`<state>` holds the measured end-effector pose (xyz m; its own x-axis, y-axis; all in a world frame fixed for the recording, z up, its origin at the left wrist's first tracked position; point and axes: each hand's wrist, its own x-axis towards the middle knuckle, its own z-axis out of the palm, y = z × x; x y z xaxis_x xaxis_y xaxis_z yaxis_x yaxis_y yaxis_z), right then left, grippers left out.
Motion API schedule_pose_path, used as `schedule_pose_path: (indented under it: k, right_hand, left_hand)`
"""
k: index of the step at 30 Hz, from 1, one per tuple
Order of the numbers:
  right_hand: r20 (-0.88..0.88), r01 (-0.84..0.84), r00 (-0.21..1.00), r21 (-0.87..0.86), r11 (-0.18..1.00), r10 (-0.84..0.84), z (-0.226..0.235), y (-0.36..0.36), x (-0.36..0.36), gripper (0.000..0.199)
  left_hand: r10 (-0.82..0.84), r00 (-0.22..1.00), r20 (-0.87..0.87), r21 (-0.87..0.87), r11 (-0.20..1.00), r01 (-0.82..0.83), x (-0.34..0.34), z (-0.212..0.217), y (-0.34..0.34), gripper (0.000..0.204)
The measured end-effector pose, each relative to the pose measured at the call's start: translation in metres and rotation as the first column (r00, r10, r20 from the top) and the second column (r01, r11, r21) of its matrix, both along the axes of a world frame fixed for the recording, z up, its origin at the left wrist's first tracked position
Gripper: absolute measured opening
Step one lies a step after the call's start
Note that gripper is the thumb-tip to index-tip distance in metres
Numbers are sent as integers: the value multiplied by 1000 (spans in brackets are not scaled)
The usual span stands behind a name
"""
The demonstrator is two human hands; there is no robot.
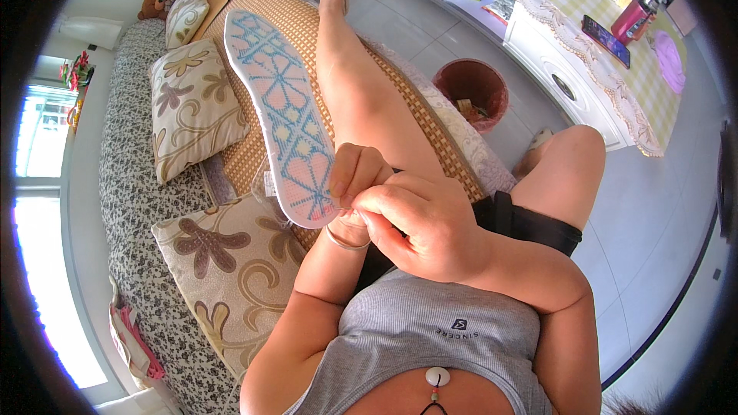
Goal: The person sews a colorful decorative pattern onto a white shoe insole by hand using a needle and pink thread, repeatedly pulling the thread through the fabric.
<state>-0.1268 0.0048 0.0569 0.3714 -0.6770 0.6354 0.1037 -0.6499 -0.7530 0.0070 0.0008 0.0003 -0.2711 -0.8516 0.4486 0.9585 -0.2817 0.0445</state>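
A long shoe insole (288, 119) with a white edge shows blue and pink cross-stitch patterning. Its rounded heel end lies against my left hand (358, 174), whose fingers are curled over the insole's edge. A silver bangle (346, 240) circles my left wrist. My right hand (430, 223) meets the left at the fingertips, thumb and forefinger pinched together. Something thin and pale shows at that meeting point, too fine to make out. Beside the insole is a clear plastic piece (263, 188) with a small white label, partly hidden behind it.
My bare legs stretch over a woven seat mat (296, 11). Patterned cushions (196, 100) and a floral-covered sofa back (134, 207) are on the left. A red waste bin (470, 81) stands on the tiled floor. The table (573, 11) at right holds a phone (606, 41) and flask (636, 17).
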Motion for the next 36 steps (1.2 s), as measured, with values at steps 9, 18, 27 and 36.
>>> schedule_pose_path:
  k: [9,18,27,36]
  right_hand:
    - [-16,-20,1000,43,999,21,2,-1,-3,16]
    - [-11,-23,1000,40,999,23,1,-2,-5,15]
    - [67,-177,984,311,934,164,-2,-7,-14,5]
    - [422,-417,897,705,574,132,-54,-18,-39,13]
  left_hand:
    - [23,1000,21,29,999,-24,-2,1,3,21]
    - [61,996,61,42,997,-63,-6,6,4,23]
    - [252,874,415,66,950,-305,-1,7,13,31]
    - [243,513,823,70,853,-517,-6,30,19,6]
